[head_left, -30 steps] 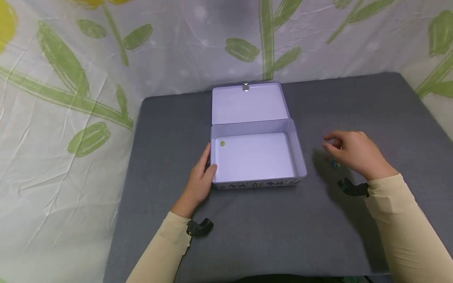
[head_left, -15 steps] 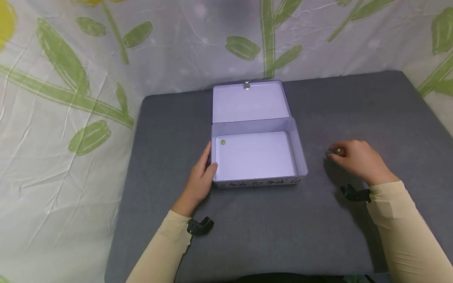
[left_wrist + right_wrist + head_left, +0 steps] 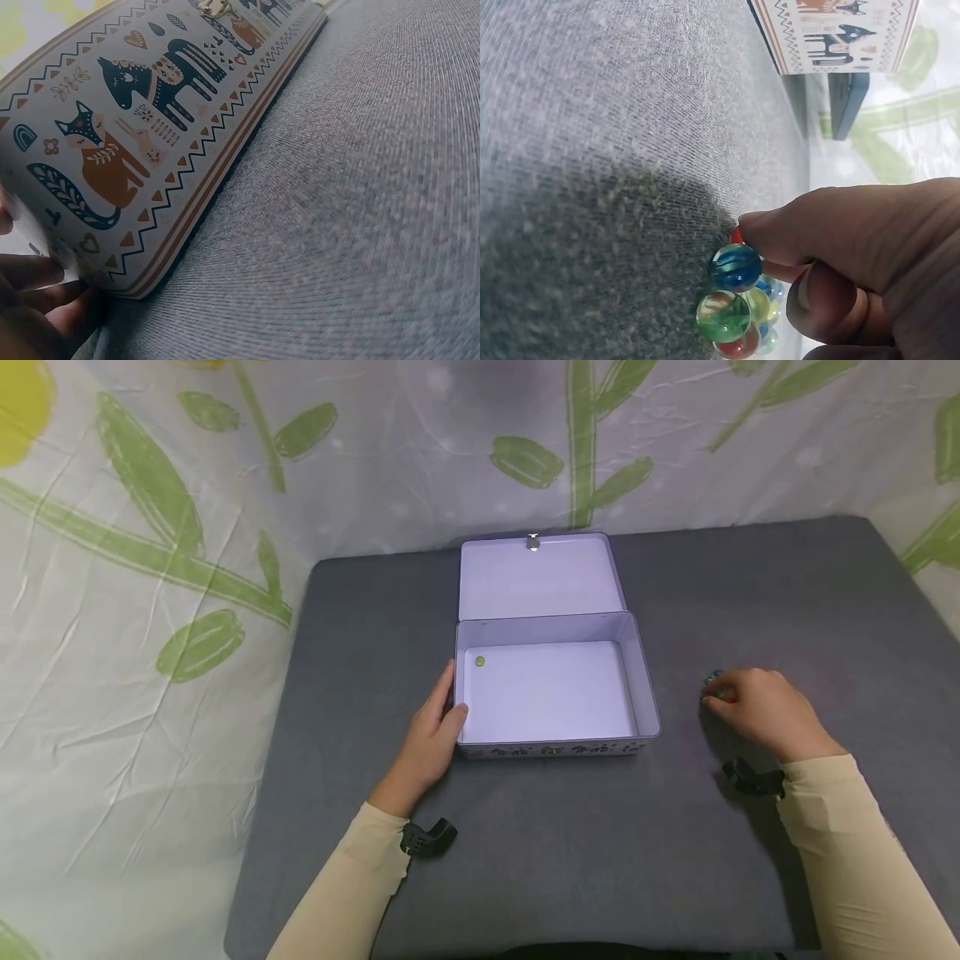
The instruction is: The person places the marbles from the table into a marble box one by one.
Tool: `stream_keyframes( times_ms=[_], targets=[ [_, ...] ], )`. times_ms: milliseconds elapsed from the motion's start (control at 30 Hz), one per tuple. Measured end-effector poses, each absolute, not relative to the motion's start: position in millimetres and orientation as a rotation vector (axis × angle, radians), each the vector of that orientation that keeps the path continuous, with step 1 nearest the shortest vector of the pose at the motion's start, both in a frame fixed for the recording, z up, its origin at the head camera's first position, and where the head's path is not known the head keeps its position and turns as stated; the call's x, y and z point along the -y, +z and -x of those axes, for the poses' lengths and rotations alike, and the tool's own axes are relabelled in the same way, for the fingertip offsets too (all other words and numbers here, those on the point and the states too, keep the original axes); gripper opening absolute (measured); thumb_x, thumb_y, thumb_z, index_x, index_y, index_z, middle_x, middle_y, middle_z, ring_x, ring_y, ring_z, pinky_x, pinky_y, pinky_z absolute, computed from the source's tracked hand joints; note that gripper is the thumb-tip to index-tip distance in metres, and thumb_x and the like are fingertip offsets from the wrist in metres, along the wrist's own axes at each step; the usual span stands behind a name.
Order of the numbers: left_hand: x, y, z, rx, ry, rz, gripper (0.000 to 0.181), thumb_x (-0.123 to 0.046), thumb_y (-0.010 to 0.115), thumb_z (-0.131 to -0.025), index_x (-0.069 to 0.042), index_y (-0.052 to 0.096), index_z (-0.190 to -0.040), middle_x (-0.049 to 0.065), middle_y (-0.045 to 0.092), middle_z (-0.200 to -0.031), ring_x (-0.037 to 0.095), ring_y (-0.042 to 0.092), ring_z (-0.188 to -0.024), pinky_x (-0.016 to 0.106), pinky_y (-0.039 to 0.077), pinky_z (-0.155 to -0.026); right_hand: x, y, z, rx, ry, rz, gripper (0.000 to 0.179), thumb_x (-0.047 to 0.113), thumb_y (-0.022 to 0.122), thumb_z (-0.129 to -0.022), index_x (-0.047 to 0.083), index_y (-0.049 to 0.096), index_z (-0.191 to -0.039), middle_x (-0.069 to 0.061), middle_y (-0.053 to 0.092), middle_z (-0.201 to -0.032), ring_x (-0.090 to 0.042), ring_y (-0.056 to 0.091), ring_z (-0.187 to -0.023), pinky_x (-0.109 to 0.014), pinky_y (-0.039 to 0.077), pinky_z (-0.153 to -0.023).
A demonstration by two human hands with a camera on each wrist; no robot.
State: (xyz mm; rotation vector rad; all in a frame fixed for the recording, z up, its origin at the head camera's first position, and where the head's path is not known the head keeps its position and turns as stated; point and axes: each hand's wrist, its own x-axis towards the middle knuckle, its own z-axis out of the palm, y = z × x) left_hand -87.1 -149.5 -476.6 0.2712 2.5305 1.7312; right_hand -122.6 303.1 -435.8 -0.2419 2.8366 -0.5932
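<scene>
Glass marbles [image 3: 735,311] lie clustered on the grey bench [image 3: 562,843], between the tin box [image 3: 555,693] and the bench's right edge. Over them is the right hand [image 3: 772,710], its fingers narrow; the thumb tip partly covers a red marble [image 3: 736,235] beside a blue marble [image 3: 736,267], and I cannot tell whether anything is pinched. The left hand [image 3: 422,745] holds the box's left wall toward the near-left corner, thumb at the rim, fingers outside. Inside, near the far-left corner, sits a green marble [image 3: 480,661]. The lid [image 3: 542,577] is folded back toward the bench's far edge, a metal clasp [image 3: 532,542] on its far rim. Animal figures decorate the box's front.
</scene>
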Motion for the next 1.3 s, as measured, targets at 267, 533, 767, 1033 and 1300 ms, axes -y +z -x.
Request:
stream_keyframes(
  times_ms=[267,533,767,1033,1300],
  targets=[
    [147.8,-473.8,86.2,-2.536,1.707,-0.294,0.068,-0.022,0.041,-0.107,-0.016,0.016,-0.17,0.002,0.019,-0.174,0.018,0.018,-0.16,0.046,0.018,-0.129,-302.3,-436.4,123.0,-2.836,-0.605,0.263,0.022,0.018,0.071,-0.098,0.0,0.079,-0.108,-0.019,0.078,-0.097,-0.039,0.073,-0.09,-0.057,0.056,-0.073],
    [147.0,-473.1,86.3,-2.54,1.705,-0.332,0.068,-0.021,0.04,-0.108,-0.009,0.015,-0.169,0.008,0.018,-0.175,0.019,0.016,-0.16,0.048,0.017,-0.129,-300.3,-437.1,122.2,-2.837,-0.574,0.283,0.023,0.015,0.069,-0.098,-0.002,0.079,-0.109,-0.022,0.077,-0.097,-0.04,0.073,-0.088,-0.059,0.056,-0.073],
    [146.6,-470.9,85.1,-2.539,1.686,-0.331,0.067,-0.022,0.039,-0.108,-0.008,0.014,-0.169,0.007,0.017,-0.175,0.019,0.015,-0.161,0.049,0.016,-0.129,-297.7,-436.1,121.2,-2.865,-0.571,0.312,0.021,0.015,0.07,-0.098,-0.001,0.079,-0.107,-0.019,0.078,-0.094,-0.037,0.073,-0.085,-0.057,0.055,-0.07],
    [147.0,-471.2,84.2,-2.536,1.69,-0.338,0.068,-0.021,0.039,-0.108,-0.011,0.013,-0.17,0.005,0.017,-0.175,0.019,0.015,-0.161,0.048,0.016,-0.129,-288.5,-425.4,124.3,-2.915,-0.596,0.343,0.02,0.015,0.071,-0.098,-0.001,0.079,-0.108,-0.008,0.076,-0.083,-0.023,0.066,-0.071,-0.042,0.049,-0.058],
    [148.0,-474.0,85.9,-2.564,1.683,-0.333,0.068,-0.021,0.04,-0.108,-0.006,0.015,-0.169,0.012,0.018,-0.175,0.021,0.016,-0.161,0.049,0.016,-0.129,-272.8,-405.5,133.9,-2.904,-0.629,0.408,0.022,0.017,0.069,-0.102,-0.002,0.078,-0.111,-0.006,0.077,-0.083,-0.013,0.062,-0.064,-0.037,0.048,-0.057]
  ],
)
